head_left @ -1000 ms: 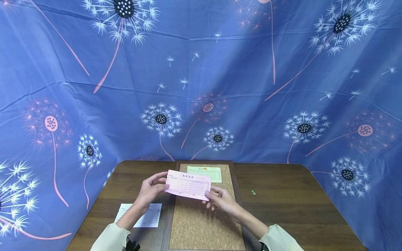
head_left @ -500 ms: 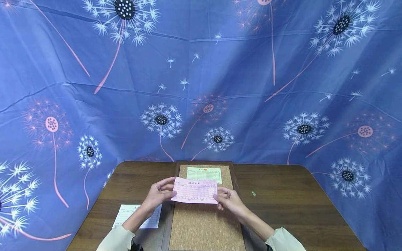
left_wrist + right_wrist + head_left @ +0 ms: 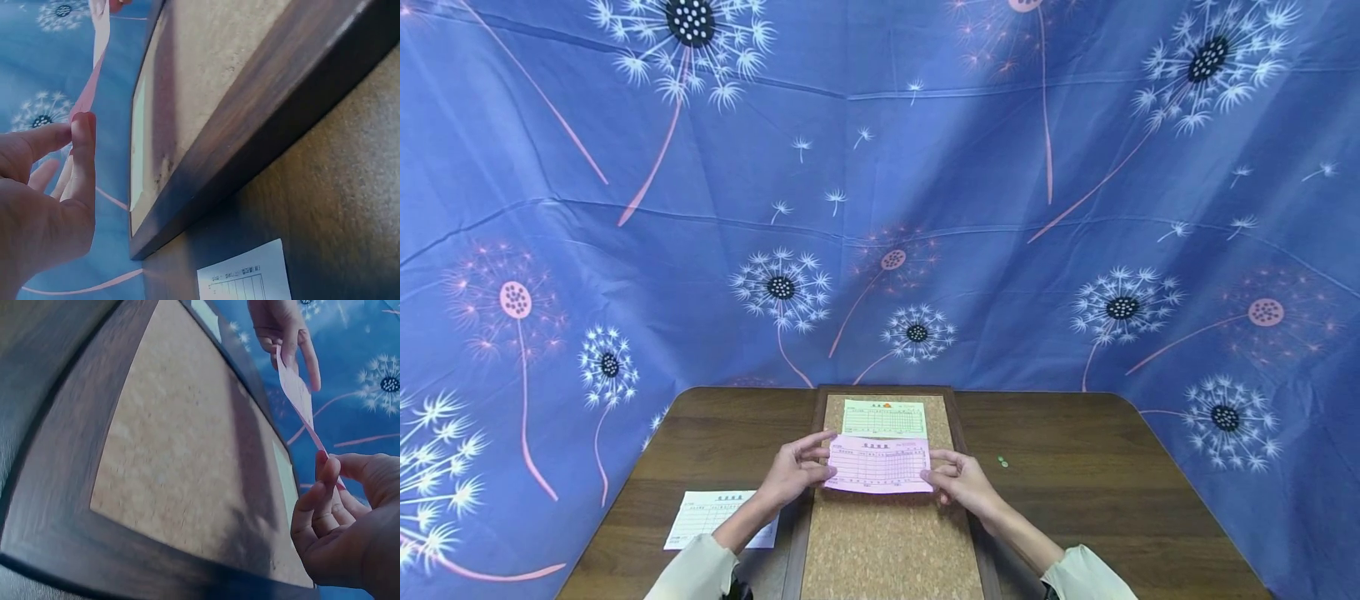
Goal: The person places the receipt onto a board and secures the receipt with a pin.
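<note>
A pink printed form slip [image 3: 878,465] is stretched between both hands, in the air over the framed cork board [image 3: 891,546]. My left hand [image 3: 793,472] pinches its left edge between thumb and fingers, and my right hand [image 3: 964,485] pinches the right edge. In the left wrist view the slip [image 3: 90,94] appears edge-on and slightly curled, away from the board's surface. A green form slip [image 3: 883,421] lies at the top of the board with a small orange piece [image 3: 887,405] on its upper edge. The pink slip's top edge overlaps the green slip's bottom in the head view.
On the brown wooden table [image 3: 1075,517], a white form slip [image 3: 707,518] lies left of the board, partly behind the left forearm. Two small green pieces [image 3: 1003,462] lie to the right. A blue dandelion-print cloth [image 3: 1000,275] hangs behind the table.
Both hands have carried the pink slip rightward and slightly down in the head view. It has gone from tilted to nearly level, and more of the green slip shows above it.
</note>
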